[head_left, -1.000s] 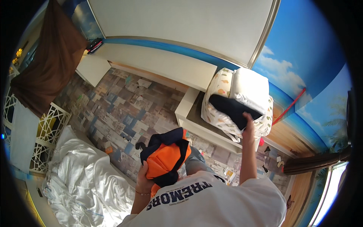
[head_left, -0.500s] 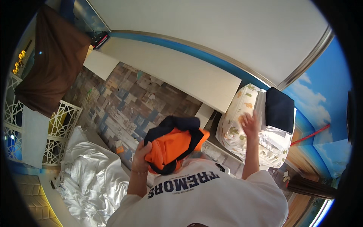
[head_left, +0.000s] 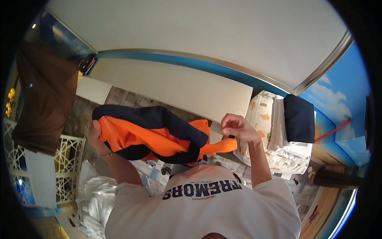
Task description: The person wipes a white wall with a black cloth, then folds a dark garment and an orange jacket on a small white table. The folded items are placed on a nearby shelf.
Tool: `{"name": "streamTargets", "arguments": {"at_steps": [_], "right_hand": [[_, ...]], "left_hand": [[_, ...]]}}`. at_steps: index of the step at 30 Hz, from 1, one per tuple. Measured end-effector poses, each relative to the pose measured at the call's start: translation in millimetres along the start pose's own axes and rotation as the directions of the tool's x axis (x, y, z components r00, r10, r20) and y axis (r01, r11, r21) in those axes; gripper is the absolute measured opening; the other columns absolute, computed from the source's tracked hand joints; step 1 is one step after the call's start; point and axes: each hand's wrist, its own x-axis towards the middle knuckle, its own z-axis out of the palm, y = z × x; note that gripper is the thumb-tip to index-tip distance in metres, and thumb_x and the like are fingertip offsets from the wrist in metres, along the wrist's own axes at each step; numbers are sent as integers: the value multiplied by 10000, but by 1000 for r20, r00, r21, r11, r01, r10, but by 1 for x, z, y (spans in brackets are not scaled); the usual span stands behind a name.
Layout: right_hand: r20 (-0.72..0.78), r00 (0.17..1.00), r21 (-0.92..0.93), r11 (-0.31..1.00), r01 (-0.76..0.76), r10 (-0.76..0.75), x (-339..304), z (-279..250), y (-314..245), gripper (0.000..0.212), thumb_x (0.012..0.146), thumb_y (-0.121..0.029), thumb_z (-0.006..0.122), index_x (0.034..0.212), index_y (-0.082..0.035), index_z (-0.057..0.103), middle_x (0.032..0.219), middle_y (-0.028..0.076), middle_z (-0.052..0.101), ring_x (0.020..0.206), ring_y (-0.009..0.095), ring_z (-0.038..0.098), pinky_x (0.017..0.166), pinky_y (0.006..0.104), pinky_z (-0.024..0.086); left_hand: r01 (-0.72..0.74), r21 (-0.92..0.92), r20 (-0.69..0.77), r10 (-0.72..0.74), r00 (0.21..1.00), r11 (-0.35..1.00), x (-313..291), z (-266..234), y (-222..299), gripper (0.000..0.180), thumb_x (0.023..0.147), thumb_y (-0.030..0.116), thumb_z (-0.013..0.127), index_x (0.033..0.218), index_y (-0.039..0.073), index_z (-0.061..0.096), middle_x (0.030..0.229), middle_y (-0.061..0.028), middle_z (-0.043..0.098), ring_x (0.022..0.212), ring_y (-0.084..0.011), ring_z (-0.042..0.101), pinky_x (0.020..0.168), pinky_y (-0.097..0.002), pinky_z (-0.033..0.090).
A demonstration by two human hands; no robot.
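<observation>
I hold matt cloth: orange-and-navy garment | near-left white sheet: glossy cloth | far bench: smooth | right folded navy fabric: matt

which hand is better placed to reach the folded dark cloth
Right, probably: the right hand is nearer the dark cloth, while the left hand holds the orange garment.

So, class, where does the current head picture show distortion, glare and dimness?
Head view: fisheye bending curves the long cream bench; the bright white window strip glares at lower right; the draped brown cloth looks dim at left; the crumpled orange-and-navy fabric shows readable folds.
</observation>
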Motion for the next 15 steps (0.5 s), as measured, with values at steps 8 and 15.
{"name": "streamTargets", "arguments": {"at_steps": [8,15], "right_hand": [[-258,925,-48,960,277,-279,70,41,65,417,927,-162,684,1306,-17,592,1215,83,657,1199,168,558,1054,302,405],[-910,377,-70,961,267,-171,5,82,56,357,968,-185,604,1271,5,594,1288,106,615,1205,189,558,1057,322,418]], "left_hand": [[82,-77,635,-15,772,994,184,53,-60,345,910,303,675,831,-28,613,814,-47,631,707,-116,548,658,-265,429],[107,364,805,-371,464,925,309,63,-72,353,875,292,760,969,-33,658,890,11,656,808,-56,563,730,-213,452]]}}
